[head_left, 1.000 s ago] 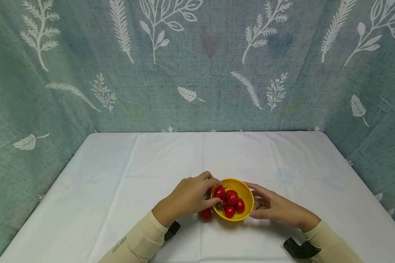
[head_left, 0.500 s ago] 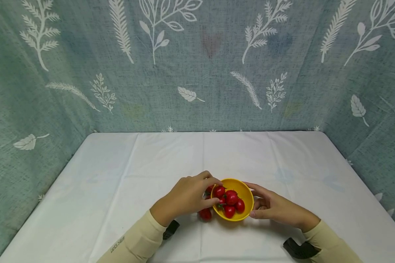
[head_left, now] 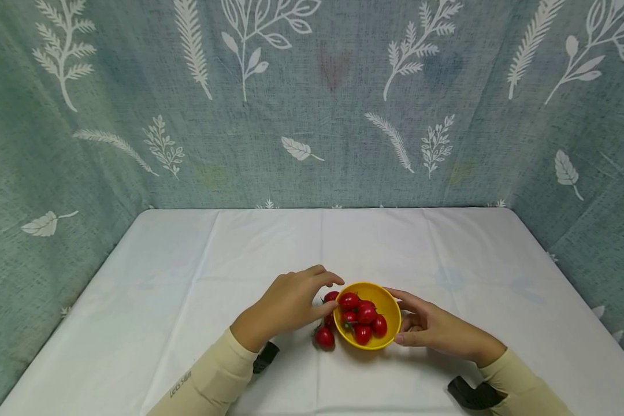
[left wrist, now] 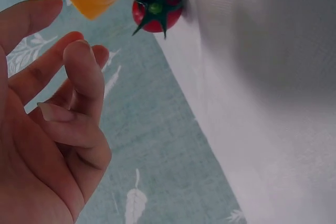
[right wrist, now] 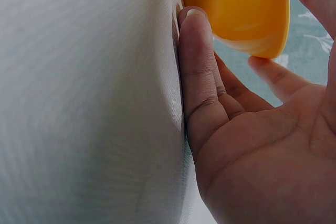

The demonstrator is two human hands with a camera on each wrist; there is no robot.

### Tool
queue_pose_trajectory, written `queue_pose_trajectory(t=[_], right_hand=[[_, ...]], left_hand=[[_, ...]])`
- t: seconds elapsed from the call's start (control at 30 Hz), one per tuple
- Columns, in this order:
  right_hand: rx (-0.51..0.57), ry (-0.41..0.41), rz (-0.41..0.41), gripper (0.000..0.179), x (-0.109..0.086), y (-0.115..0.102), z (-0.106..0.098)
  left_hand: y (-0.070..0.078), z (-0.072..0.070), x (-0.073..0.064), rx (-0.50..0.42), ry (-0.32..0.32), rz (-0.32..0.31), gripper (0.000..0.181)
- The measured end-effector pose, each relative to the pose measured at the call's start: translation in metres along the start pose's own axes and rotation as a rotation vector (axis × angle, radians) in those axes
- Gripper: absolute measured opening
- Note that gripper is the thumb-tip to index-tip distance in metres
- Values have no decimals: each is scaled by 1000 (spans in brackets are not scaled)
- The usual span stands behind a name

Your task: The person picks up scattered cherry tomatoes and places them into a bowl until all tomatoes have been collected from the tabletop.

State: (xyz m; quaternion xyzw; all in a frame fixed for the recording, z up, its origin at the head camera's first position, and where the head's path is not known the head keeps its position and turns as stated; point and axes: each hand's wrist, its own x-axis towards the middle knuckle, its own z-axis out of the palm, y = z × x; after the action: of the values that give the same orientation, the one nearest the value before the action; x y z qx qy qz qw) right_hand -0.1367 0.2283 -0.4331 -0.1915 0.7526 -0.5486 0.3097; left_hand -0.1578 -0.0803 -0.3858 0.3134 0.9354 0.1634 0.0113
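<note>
A yellow bowl (head_left: 379,296) stands upright on the white cloth with several red cherry tomatoes (head_left: 366,312) in it. My right hand (head_left: 433,328) holds its right side; in the right wrist view thumb and index finger touch the bowl's rim (right wrist: 281,30), the other fingers bent near its base. Just left of the bowl my left hand (head_left: 290,299) hovers empty, thumb and index finger apart. Loose cherry tomatoes (head_left: 325,338) lie on the cloth between that hand and the bowl. One tomato with a green calyx (left wrist: 156,10) shows in the left wrist view near the bowl.
A white cloth (head_left: 249,248) covers the table. Behind it and along both sides hangs a blue-green curtain (head_left: 223,144) with white leaf prints. A black strap (head_left: 475,394) is on the right wrist, and another black strap (head_left: 266,357) on the left.
My left hand has drawn back left from over the bowl's rim, its fingers now empty. The tomato by the left rim now shows inside the bowl. My right hand and the bowl have stayed put.
</note>
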Motion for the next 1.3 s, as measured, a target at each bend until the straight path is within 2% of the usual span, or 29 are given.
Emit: queue_pose_trajectory(t=[0.33, 0.6, 1.3], right_hand=[[2, 5, 4, 81, 0, 1, 0], [10, 4, 2, 81, -1, 2, 0], [-6, 8, 2, 81, 0, 0, 0]], left_hand=[[-8, 5, 2, 10, -27, -33, 33], [-13, 12, 4, 15, -80, -36, 30], [-14, 15, 5, 38, -103, -63, 31]])
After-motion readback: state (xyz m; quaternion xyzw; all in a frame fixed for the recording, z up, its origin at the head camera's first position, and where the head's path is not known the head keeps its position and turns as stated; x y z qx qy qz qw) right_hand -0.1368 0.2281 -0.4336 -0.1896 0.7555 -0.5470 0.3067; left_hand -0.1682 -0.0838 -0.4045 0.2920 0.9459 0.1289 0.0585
